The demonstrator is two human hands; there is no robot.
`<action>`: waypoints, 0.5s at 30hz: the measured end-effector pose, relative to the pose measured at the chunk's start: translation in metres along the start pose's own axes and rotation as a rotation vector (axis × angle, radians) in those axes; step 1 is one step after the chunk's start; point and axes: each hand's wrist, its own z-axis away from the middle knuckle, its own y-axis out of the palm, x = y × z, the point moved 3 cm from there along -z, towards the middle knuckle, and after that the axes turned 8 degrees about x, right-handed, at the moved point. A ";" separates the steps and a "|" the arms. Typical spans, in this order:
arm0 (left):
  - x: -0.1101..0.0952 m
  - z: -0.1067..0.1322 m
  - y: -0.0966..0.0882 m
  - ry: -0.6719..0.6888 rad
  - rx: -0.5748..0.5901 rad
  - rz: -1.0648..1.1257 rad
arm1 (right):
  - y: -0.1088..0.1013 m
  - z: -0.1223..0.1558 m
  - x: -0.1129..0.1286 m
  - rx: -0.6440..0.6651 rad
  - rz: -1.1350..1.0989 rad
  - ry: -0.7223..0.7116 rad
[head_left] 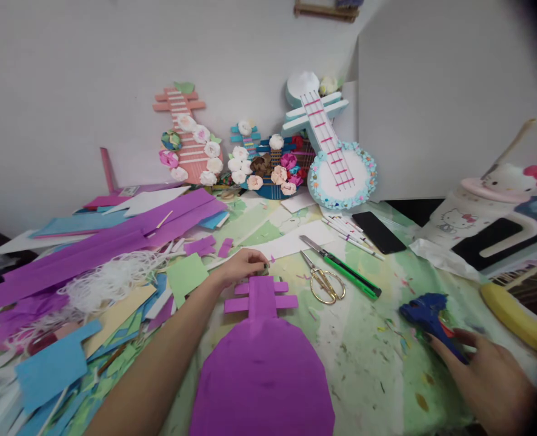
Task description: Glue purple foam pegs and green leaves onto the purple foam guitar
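Note:
A purple paper lute shape lies in front of me, its narrow neck and crosspieces pointing away. Just beyond the neck's end is my left hand, fingers curled together. Whatever they pinch, if anything, is too small to make out. On the right, my right hand is wrapped round the handle of a blue hot glue gun, whose front end points left over the table. Gold-handled scissors and a green utility knife lie between my hands, beyond the lute shape.
Paper sheets and scraps with white shredded strands crowd the left side. Decorated paper lutes lean against the wall. A phone, a white cup and a yellow curved object are at right.

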 end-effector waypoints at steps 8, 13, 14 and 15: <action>-0.023 0.000 -0.008 0.086 -0.382 -0.461 | -0.002 -0.011 0.011 0.083 0.029 0.022; -0.044 -0.015 0.020 0.028 -0.036 -0.667 | -0.011 -0.008 0.012 0.115 -0.017 0.015; -0.046 -0.017 0.025 -0.017 -0.017 -0.694 | -0.014 -0.005 0.011 0.114 -0.008 0.031; -0.048 -0.020 0.029 -0.059 -0.009 -0.720 | -0.017 -0.003 0.010 0.115 -0.003 0.051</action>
